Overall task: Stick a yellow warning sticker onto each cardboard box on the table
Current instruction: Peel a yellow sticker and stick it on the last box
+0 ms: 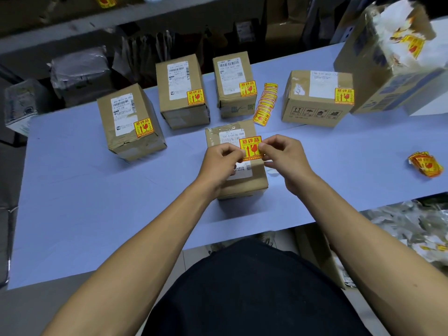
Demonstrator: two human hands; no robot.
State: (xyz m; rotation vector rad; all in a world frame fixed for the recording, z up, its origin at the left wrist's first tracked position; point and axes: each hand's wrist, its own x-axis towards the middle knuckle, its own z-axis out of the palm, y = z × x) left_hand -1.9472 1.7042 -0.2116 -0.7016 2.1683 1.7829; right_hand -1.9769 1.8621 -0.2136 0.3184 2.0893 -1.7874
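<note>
Yellow warning sticker (pixel 251 147) pinched between your left hand (pixel 221 163) and right hand (pixel 284 158), over the unlabelled box (pixel 238 183) mid-surface. Four boxes toward the far edge already labelled; this looks last.

1 head-worn camera looks forward and steeply down, close over the table (pixel 97 214), wide-angle, edges bowed.
</note>
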